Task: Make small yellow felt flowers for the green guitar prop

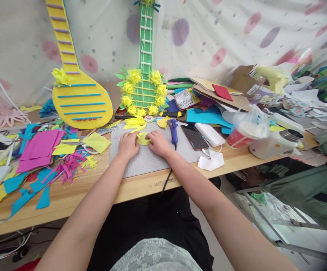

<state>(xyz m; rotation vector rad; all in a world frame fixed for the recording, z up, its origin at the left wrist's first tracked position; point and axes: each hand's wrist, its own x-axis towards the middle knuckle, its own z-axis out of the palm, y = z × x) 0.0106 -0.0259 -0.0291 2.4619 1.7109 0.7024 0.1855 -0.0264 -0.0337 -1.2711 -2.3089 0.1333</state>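
A small piece of yellow paper (143, 138) is between my two hands, low over the grey cutting mat (140, 164). My left hand (128, 145) grips its left edge with the fingertips. On the opposite edge, the fingers of my right hand (158, 143) are closed. Just beyond them lie yellow paper strips (134, 122) and a white disc with holes (149, 118). A purple glue gun (174, 132) rests to the right of my right hand, its cord running off the table's front edge.
Behind the mat stand a green paper instrument (146, 49) with yellow flowers and a yellow one (81, 99). Coloured paper scraps (39, 146) cover the left side. A phone (195, 136), power bank (209, 134), bagged cup (245, 130) and bottle (274, 143) stand right, near a person's sleeve (307, 184).
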